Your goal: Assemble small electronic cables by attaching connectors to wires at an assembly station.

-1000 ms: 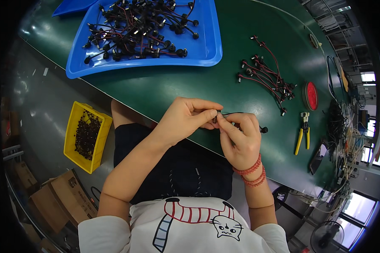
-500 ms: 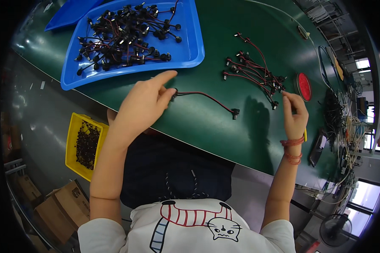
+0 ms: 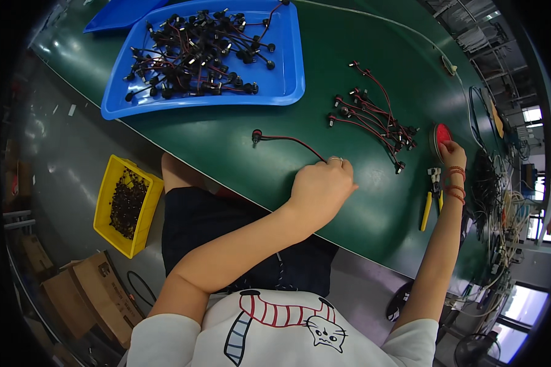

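Observation:
A short red-and-black cable (image 3: 292, 140) with black connector ends lies on the green table in front of me. My left hand (image 3: 324, 188) is closed over its right end, which the fingers hide; the other end rests free on the table. At the right, my right hand (image 3: 453, 155) has its fingers drawn together at a small round dish with a red inside (image 3: 442, 136). The fingertips touch the red part, and anything between them is too small to make out. Just below that hand lie yellow-handled cutting pliers (image 3: 432, 194).
A blue tray (image 3: 295, 73) heaped with similar cables stands at the back left. A pile of cables (image 3: 379, 119) lies right of the middle. Below the table edge on the left is a yellow bin (image 3: 107, 211) of small dark parts. Tangled wires (image 3: 487, 165) line the right side.
My left hand has moved from the cable's left end to its right end. My right hand has left the cable pile for the red dish, uncovering the pliers.

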`<action>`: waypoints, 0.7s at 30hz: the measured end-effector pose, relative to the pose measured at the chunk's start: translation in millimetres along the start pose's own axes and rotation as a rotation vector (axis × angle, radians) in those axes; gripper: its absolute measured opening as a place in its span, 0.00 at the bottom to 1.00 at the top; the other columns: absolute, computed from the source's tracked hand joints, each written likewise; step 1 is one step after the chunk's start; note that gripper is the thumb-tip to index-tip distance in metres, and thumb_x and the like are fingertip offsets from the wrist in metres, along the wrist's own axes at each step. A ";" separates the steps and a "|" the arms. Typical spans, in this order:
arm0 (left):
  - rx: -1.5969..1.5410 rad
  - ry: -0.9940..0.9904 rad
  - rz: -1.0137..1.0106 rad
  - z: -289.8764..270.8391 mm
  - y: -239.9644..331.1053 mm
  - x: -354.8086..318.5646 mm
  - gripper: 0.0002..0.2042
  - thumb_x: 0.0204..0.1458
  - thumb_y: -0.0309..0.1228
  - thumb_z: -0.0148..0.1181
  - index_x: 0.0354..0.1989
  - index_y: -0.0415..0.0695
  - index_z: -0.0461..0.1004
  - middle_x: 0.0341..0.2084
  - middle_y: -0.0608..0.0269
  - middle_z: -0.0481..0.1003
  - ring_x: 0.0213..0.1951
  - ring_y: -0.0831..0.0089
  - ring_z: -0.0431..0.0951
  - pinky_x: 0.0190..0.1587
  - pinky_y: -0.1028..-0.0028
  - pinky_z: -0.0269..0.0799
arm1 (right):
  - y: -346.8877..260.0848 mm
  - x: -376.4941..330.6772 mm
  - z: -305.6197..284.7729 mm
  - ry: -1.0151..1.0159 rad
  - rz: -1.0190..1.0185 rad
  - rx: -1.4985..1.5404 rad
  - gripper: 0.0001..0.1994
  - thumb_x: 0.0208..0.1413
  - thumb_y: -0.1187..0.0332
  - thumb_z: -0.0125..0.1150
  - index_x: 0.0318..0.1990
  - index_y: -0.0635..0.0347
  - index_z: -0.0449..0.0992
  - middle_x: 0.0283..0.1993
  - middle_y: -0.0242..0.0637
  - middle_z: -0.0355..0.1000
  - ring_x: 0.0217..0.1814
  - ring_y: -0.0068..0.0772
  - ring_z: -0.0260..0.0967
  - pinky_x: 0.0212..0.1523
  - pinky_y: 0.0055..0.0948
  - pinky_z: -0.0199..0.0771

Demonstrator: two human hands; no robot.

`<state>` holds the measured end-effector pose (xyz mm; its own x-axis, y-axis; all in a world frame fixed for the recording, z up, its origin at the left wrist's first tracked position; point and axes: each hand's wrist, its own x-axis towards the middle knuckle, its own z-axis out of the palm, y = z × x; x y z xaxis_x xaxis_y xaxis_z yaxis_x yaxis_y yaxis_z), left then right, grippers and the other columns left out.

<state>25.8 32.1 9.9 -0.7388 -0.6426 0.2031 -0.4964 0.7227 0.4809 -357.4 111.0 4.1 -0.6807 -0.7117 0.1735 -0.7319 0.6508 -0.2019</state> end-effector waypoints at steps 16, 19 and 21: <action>-1.079 -0.319 -0.286 -20.0 -30.6 -9.6 0.08 0.43 0.23 0.49 0.33 0.37 0.67 0.22 0.59 0.71 0.24 0.76 0.73 0.24 0.82 0.67 | -67.6 -42.4 -23.1 0.326 -0.049 0.495 0.09 0.42 0.66 0.57 0.26 0.63 0.73 0.21 0.33 0.69 0.24 0.18 0.64 0.27 0.16 0.62; -1.443 -0.365 -0.373 -14.0 -31.5 -2.3 0.12 0.46 0.24 0.48 0.40 0.35 0.65 0.24 0.59 0.71 0.26 0.76 0.73 0.28 0.80 0.69 | -124.5 -80.8 -32.4 0.289 -0.060 0.778 0.06 0.42 0.71 0.57 0.25 0.65 0.71 0.20 0.27 0.65 0.22 0.12 0.57 0.24 0.13 0.57; -1.477 -0.368 -0.376 -11.6 -32.0 -1.1 0.12 0.46 0.24 0.47 0.41 0.34 0.65 0.25 0.58 0.71 0.26 0.76 0.73 0.29 0.80 0.70 | -157.2 -109.5 -32.7 0.160 -0.116 0.893 0.04 0.42 0.74 0.56 0.24 0.65 0.70 0.20 0.27 0.62 0.21 0.13 0.55 0.22 0.13 0.55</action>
<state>47.8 6.7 4.2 -0.8558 -0.4676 -0.2212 0.0350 -0.4791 0.8771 -168.8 95.2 48.4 -0.6493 -0.6712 0.3575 -0.5456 0.0836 -0.8339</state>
